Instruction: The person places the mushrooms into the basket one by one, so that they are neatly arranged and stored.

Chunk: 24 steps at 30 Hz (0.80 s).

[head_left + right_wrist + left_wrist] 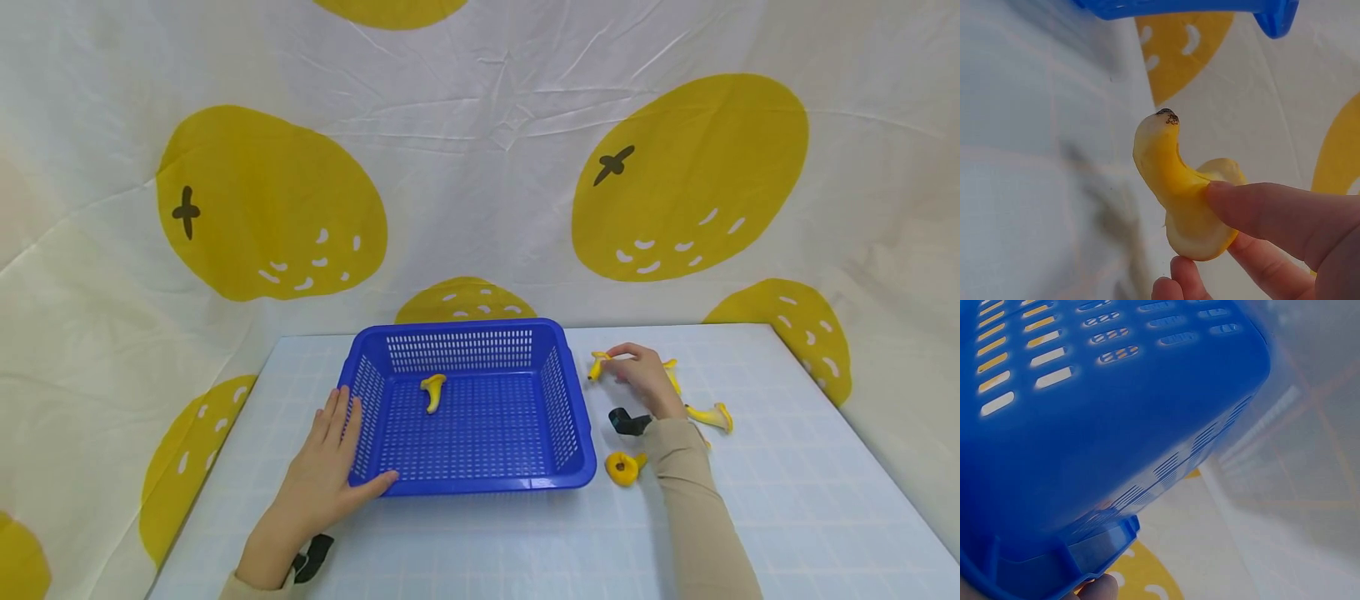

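Note:
A yellow mushroom (1175,181) is pinched between the thumb and fingers of my right hand (645,379), right of the basket. Its curved stem ends in a dark tip, and its pale cap edge shows in the right wrist view. My left hand (322,467), fingers spread and mostly straight, rests on the left front rim of a blue plastic basket (480,483). In the left wrist view a fingertip (1100,589) shows at the basket's rim. Inside the basket, left of centre, lies another yellow mushroom (432,392).
Around my right forearm lie more mushrooms on the pale checked tablecloth (480,550): a round-capped one (624,468) near the basket's front right corner, one on its side (711,417), and one partly behind the hand (672,377). A white cloth with yellow fruit shapes hangs behind.

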{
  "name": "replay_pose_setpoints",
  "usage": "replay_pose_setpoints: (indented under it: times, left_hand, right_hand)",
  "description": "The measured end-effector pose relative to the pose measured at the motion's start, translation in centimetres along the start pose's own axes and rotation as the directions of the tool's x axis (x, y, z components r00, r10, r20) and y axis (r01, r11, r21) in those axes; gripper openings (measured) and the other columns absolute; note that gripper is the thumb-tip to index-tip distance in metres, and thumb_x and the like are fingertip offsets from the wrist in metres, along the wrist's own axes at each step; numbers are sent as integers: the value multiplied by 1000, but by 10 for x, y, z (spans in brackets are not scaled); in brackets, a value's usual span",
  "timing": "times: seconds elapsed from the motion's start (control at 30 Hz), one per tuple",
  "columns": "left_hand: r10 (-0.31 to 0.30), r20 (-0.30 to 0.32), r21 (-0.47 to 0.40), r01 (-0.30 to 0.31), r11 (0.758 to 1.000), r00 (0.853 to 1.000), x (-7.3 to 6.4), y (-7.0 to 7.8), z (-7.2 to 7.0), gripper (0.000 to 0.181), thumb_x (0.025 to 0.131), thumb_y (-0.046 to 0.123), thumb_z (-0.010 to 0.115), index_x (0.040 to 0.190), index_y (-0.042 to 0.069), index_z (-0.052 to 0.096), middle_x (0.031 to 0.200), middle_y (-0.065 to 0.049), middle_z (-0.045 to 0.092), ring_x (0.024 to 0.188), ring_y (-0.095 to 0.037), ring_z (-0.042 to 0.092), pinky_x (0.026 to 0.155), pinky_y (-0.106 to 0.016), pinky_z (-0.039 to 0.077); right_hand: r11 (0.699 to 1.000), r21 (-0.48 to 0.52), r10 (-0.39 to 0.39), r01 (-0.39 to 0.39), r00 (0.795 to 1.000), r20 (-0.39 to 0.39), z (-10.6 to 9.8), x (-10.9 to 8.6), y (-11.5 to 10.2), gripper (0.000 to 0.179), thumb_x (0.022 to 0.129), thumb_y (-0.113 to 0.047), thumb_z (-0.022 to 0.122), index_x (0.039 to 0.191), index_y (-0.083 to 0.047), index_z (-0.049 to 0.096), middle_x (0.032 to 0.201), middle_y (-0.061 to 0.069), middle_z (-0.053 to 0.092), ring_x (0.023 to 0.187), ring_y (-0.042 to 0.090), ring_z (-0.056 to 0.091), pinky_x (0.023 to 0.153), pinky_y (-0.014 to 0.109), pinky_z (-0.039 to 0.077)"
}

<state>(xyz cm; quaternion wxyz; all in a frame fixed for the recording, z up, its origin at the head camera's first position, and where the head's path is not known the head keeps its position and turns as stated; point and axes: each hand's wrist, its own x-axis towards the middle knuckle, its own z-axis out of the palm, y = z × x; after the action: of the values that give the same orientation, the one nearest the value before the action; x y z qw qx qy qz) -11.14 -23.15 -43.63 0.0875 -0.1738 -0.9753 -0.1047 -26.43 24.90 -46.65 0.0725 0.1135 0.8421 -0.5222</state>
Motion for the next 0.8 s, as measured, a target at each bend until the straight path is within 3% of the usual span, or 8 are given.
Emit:
replay_pose_setpoints:
  times: [0.23,0.57,0.8]
  left_hand:
    - [9,-14,11,-9,1000,1000,0,-1,1,112,84,69,61,153,-10,20,162,-28,6,151,-39,0,121,-40,-2]
    - [28,-40,16,-28,999,999,1,-1,1,112,84,67,63,152,-11,21,161,-29,8,151,-36,-4,121,-38,-3]
    - [17,-27,30,-16,999,999,1,-1,1,113,83,68,63,153,-10,22,161,-29,8,150,-42,4,121,-40,-1]
  right_hand:
    - [999,37,-33,34,999,-20,0,-3,-11,39,93,-24,66,125,-1,60,129,21,56,103,33,55,86,36,43]
    - [995,58,-83,86,996,-40,-3,-13,-34,39,94,-24,65,124,0,59,129,24,55,107,39,51,100,54,38]
    - [992,28,-120,122,990,-75,-7,-21,-51,38,94,-25,65,124,-2,61,123,24,59,107,37,52,94,48,38]
